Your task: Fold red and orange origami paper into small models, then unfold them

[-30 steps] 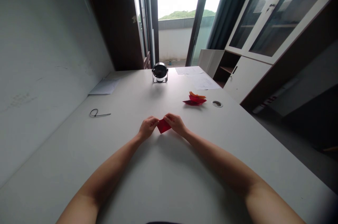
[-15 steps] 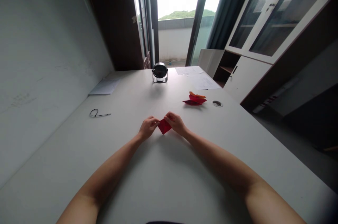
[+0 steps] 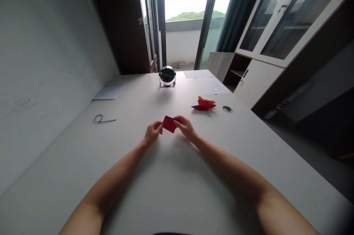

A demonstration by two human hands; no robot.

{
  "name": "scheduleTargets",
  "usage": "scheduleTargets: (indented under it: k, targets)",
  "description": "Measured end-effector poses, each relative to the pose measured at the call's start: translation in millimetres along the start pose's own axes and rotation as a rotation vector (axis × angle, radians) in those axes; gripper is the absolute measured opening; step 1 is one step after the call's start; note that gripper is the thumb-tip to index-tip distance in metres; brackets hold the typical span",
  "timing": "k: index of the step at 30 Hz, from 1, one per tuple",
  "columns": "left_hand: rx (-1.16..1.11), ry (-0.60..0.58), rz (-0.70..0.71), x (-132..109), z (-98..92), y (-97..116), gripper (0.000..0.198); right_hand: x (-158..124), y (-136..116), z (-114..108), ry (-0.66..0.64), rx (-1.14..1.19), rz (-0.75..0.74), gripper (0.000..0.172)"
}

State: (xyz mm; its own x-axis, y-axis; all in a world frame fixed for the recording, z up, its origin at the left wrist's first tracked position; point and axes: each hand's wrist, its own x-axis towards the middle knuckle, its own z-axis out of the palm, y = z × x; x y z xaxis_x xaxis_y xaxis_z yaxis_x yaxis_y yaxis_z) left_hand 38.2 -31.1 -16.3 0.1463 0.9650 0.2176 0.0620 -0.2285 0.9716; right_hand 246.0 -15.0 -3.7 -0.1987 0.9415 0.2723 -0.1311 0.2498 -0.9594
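Note:
A small folded piece of red paper is held between my two hands over the white table. My left hand pinches its left corner between thumb and fingers. On the opposite side, my right hand grips the right corner, thumb lying on the near face. Crease lines cross the paper's surface. Beyond my right hand lies a pile of folded red and orange paper pieces, apart from both hands.
A black cable tie lies on the left. A round silver-framed device stands at the back. White sheets lie at the far right and another sheet by the wall. A cable hole sits near the right edge.
The red paper has been turned and raised slightly away from me, so its upper edge now shows above my fingers. Both hands have shifted their hold to its side corners.

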Motion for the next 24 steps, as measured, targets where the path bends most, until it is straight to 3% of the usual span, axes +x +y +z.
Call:
scheduleTargets:
  k: [8, 13, 18, 24]
  targets:
    - [0.072, 0.009, -0.007, -2.0, -0.2, 0.0, 0.030, -0.6, -3.5, 1.1, -0.037, 0.116, 0.073, 0.038]
    - [0.131, -0.027, -0.011, -3.8, 0.8, 0.9, 0.030, -2.9, -5.1, 1.4, -0.106, 0.071, 0.068, 0.029]
    - [0.052, -0.082, 0.014, -4.7, 2.9, 4.9, 0.029, -3.6, -5.1, 3.6, -0.153, -0.014, 0.044, 0.028]
    - [-0.043, -0.117, 0.026, -5.1, 5.7, 8.3, 0.032, -2.0, -2.1, 2.7, -0.130, -0.138, 0.003, 0.028]
